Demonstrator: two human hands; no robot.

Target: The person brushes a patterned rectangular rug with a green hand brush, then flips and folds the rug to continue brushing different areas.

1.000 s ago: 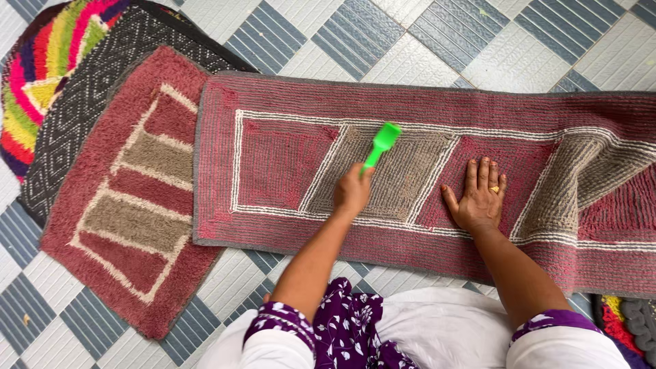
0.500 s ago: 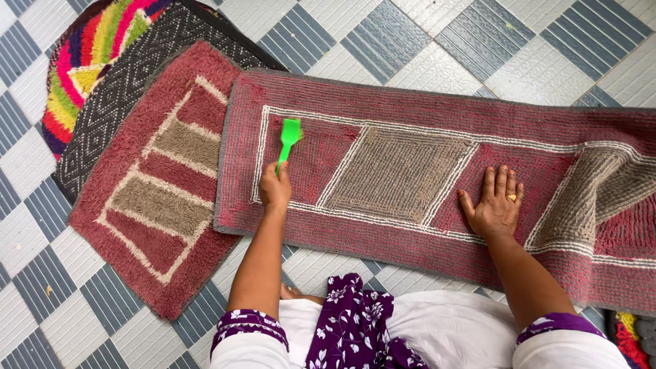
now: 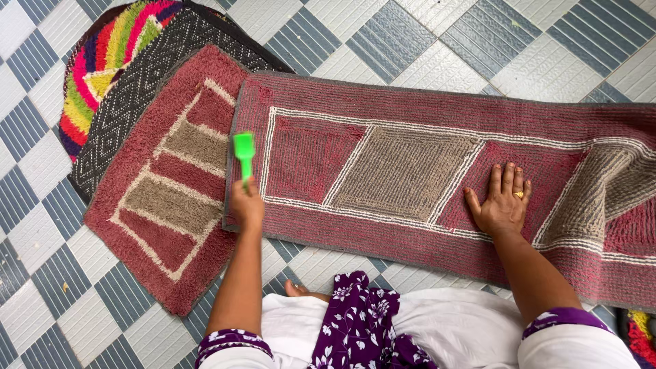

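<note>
While the right hand (image 3: 504, 205) is pressed flat and open on the long red runner mat (image 3: 424, 171), a green brush (image 3: 244, 152) is gripped by the left hand (image 3: 247, 205) at left centre, its handle running upward over the mat's left edge.

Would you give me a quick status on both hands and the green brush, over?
Left hand gripping green brush, head at left border of long red mat. Right hand flat, open on that mat. Nothing blocking the brush.
</note>
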